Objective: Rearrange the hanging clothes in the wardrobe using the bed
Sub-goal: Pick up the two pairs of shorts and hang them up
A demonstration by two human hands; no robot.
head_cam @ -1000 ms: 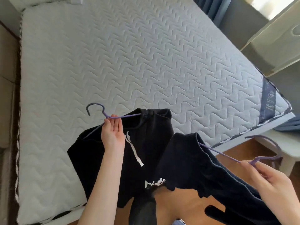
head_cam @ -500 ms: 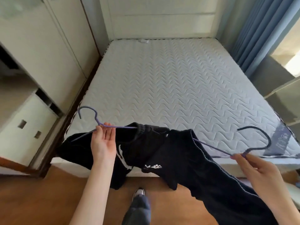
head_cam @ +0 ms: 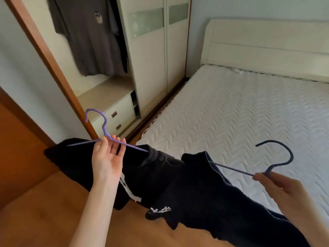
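Gripping a purple hanger (head_cam: pixel 106 138) at its neck, the left hand (head_cam: pixel 106 157) closes fingers round the wire, dark trousers (head_cam: pixel 146 175) draped below it. The right hand (head_cam: pixel 277 188) pinches a darker hanger (head_cam: pixel 272 163) near its hook, carrying another dark garment (head_cam: pixel 222 202). Both hang above the floor (head_cam: pixel 44 211), beside the bed (head_cam: pixel 240 113); the wardrobe (head_cam: pixel 151 59) stands open behind, with a grey shirt (head_cam: pixel 89 32) inside.

Two thin hangers are seen, a purple one (head_cam: pixel 105 129) and a darker one (head_cam: pixel 270 163), both with a smooth, matt coating. Soft, matt black cloth garments (head_cam: pixel 160 179) are draped over them, while the mattress (head_cam: pixel 249 118) is covered in quilted white fabric with a wavy stitch. The floor (head_cam: pixel 44 211) is made of glossy orange-brown wood, and the wardrobe doors (head_cam: pixel 153 59) are finished in smooth cream panels with frosted strips.
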